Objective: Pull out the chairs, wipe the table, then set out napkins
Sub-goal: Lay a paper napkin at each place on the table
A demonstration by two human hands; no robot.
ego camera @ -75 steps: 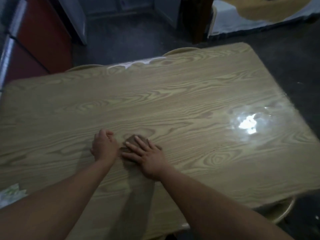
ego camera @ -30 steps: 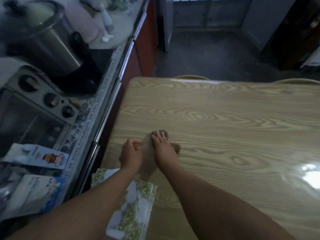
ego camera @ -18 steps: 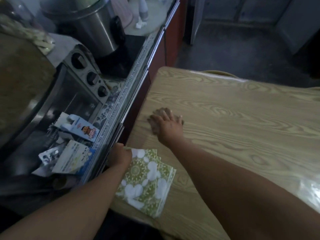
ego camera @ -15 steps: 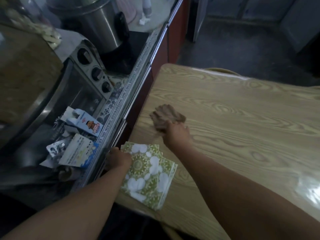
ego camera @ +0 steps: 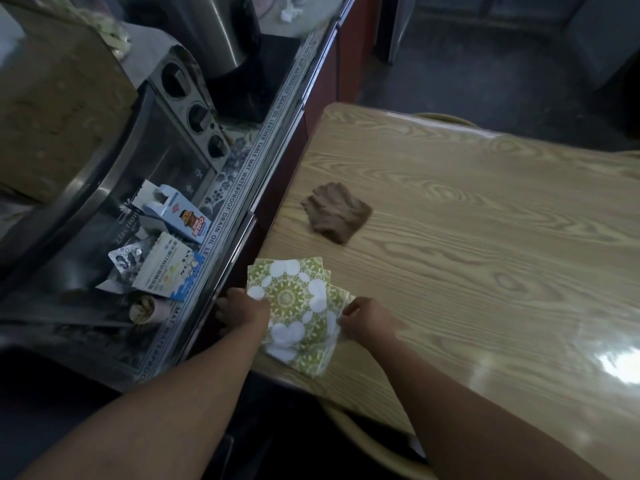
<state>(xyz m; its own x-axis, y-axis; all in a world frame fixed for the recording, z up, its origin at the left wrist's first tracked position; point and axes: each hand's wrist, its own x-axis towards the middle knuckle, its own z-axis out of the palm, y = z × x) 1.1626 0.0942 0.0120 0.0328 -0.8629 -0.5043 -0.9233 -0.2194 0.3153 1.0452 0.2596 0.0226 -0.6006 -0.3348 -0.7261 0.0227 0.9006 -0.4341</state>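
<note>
A stack of green-and-white patterned napkins (ego camera: 294, 306) lies at the near left corner of the wooden table (ego camera: 485, 271). My left hand (ego camera: 242, 311) grips the stack's left edge at the table's side. My right hand (ego camera: 363, 322) pinches the stack's right edge. A crumpled brown cloth (ego camera: 336, 212) rests alone on the table, farther from me than the napkins, with no hand on it.
A counter runs along the table's left side, carrying a toaster oven (ego camera: 138, 161), a steel pot (ego camera: 221, 32) and small cartons (ego camera: 173, 216). Chair backs show at the far edge (ego camera: 443, 117) and the near edge (ego camera: 363, 441). Dark floor lies beyond.
My right hand let go of the brown cloth and came back to the napkins' right edge. My left hand stayed on the napkins. The view swung left toward the counter.
</note>
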